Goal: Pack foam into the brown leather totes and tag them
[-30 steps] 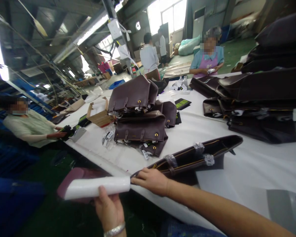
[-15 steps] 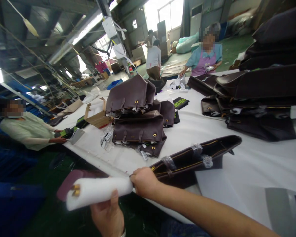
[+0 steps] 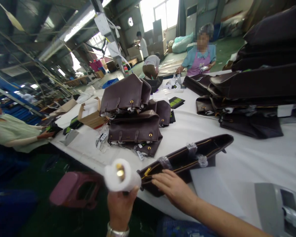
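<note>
My left hand (image 3: 122, 205) is closed round a white foam-wrapped roll (image 3: 132, 180), held upright-tilted with its end towards me. Two gold metal ends (image 3: 120, 172) poke out of the foam; what else is inside is hidden. Beyond it on the table lies a dark brown handbag (image 3: 214, 146), its mouth open, with a gold zip and handles partly wrapped in clear plastic. My right hand (image 3: 174, 187) rests at the near edge of that bag, fingers stretched out and holding nothing.
Brown handbags are stacked on the white table (image 3: 180, 131) at mid-left and right. A carton (image 3: 92, 115) sits behind. A grey tape dispenser (image 3: 268, 204) stands near right. Below is a pink stool (image 3: 66, 191). Co-workers stand at left and across the table.
My right hand has let go of the roll's end and moved right onto the bag's edge, fingers opening. My left hand has swung the roll right, its gold end now facing me.
</note>
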{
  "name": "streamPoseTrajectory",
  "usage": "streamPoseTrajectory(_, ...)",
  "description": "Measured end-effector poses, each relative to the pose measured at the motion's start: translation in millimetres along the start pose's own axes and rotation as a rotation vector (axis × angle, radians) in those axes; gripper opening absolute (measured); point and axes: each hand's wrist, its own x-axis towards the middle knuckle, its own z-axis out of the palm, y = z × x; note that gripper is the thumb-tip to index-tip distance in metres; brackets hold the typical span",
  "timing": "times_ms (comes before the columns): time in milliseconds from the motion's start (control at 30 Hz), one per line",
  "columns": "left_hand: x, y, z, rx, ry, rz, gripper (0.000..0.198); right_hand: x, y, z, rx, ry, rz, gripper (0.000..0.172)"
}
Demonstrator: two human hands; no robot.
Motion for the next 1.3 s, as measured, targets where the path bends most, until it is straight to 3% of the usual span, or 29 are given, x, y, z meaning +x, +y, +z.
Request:
streamPoseTrajectory(100,6,6,22.0,-0.001,-0.267,-0.007,0.072,-5,2,7,-0.053,0.036,0.086,0.039)
streamPoseTrajectory(200,17,22,46.8,0.052,-0.565,0.059,0.069,-2,2,4,-0.057,-0.049,0.187,0.03)
streamPoseTrajectory(267,26,33,57.4,0.125,-0.616,0.127,0.07,2,-2,-2,-0.052,-0.131,0.255,0.019)
streamPoseTrajectory(333,35,39,61.2,0.174,-0.575,0.177,0.071,8,-8,-9,-0.031,-0.165,0.285,0.013)
streamPoseTrajectory(500,50,36,53.4,0.206,-0.517,0.177,0.073,28,-16,-14,-0.013,-0.156,0.229,0.039)
streamPoseTrajectory(567,54,33,47.4,0.208,-0.487,0.165,0.075,34,-11,-11,-0.047,-0.172,0.222,0.035)
streamPoseTrajectory(667,62,27,31.1,0.243,-0.366,0.165,0.074,38,-1,-5,-0.087,-0.175,0.194,0.026)
streamPoseTrajectory(767,71,11,1.9,0.225,-0.179,0.103,0.07,35,6,-1,-0.101,-0.143,0.164,0.031)
streamPoseTrajectory(867,70,-25,-34.0,0.104,0.048,-0.105,0.059,32,6,1,-0.097,-0.141,0.166,0.037)
streamPoseTrajectory(933,63,-54,-56.1,0.0,0.159,-0.352,0.051,31,5,0,-0.088,-0.15,0.177,0.038)
streamPoseTrajectory(1000,54,-75,-74.5,0.002,0.12,-0.652,0.049,32,5,-1,-0.079,-0.161,0.184,0.039)
streamPoseTrajectory(1067,48,-81,-87.6,0.252,-0.083,-0.828,0.047,35,5,-2,-0.074,-0.17,0.183,0.041)
streamPoseTrajectory(1133,47,-67,-92.1,0.662,-0.279,-0.694,0.043,37,6,-3,-0.066,-0.183,0.178,0.042)
streamPoseTrajectory(1200,49,-42,-83.2,0.957,-0.325,-0.321,0.039,40,5,-3,-0.059,-0.192,0.188,0.043)
streamPoseTrajectory(1267,52,-17,-59.1,0.963,-0.284,-0.025,0.034,42,4,-3,-0.058,-0.194,0.22,0.043)
streamPoseTrajectory(1300,53,-8,-42.4,0.881,-0.347,0.087,0.031,43,3,-3,-0.058,-0.191,0.238,0.043)
